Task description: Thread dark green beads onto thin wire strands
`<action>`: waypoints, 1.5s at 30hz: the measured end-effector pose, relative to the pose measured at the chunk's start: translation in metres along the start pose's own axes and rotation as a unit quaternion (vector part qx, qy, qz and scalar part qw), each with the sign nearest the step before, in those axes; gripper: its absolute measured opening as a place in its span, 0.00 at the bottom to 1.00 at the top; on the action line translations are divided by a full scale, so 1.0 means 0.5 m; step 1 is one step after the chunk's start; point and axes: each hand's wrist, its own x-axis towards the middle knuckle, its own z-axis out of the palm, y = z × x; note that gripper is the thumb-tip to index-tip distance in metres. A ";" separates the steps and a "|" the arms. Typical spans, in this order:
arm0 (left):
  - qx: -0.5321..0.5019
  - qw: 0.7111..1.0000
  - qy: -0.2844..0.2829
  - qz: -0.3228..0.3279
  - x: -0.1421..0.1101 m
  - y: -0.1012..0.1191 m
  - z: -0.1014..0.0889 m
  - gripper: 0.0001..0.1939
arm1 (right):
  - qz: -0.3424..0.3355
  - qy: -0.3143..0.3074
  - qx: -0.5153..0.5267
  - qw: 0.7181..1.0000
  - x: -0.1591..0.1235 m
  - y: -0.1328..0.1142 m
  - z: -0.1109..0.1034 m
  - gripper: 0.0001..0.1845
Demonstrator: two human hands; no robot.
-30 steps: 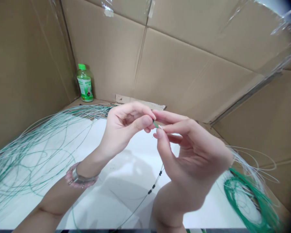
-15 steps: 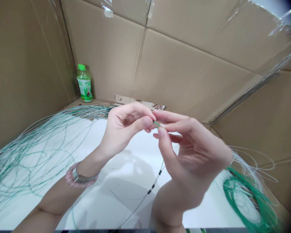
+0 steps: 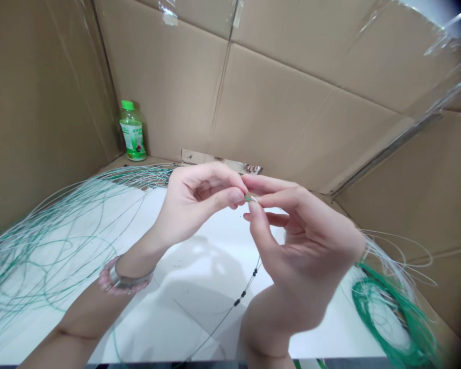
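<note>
My left hand (image 3: 200, 205) is closed in a pinch, thumb against forefinger, on a thin green wire (image 3: 248, 199). Facing it, my right hand (image 3: 307, 241) pinches the same wire between thumb and fingers. A small white tip (image 3: 254, 199) shows at the right fingertips; what it belongs to is unclear. Only a very short piece of green is visible between the two pinches. Below the right hand hangs a thin dark cord (image 3: 218, 324) with several small black beads or sleeves (image 3: 237, 302) on it; its upper end is hidden behind that hand.
Loose green and white wires (image 3: 61, 241) spread across the white tabletop (image 3: 200, 287) at left. At right lies a coil of green wire (image 3: 369, 318). A green-capped bottle (image 3: 132, 136) stands in the back left corner. Cardboard walls (image 3: 276, 113) enclose the table. Small copper-coloured pieces (image 3: 252, 168) lie behind the hands.
My fingertips have come slightly closer together, so less green wire shows between them. A dark bit at the left fingertips is now out of sight. The view has shifted slightly.
</note>
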 end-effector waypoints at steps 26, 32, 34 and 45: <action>0.031 0.994 0.090 0.059 -0.005 0.002 0.013 0.05 | -0.061 0.088 -0.045 0.993 0.010 0.008 0.009 0.17; 0.033 0.995 0.079 0.060 -0.009 0.010 0.014 0.06 | -0.055 0.059 -0.066 0.995 0.012 0.003 0.012 0.13; 0.036 0.994 0.079 0.063 -0.009 0.010 0.014 0.06 | -0.056 0.058 -0.066 0.995 0.012 0.003 0.013 0.13; 0.079 0.991 0.079 0.074 -0.008 0.010 0.014 0.07 | -0.057 0.062 -0.068 0.994 0.012 0.003 0.014 0.13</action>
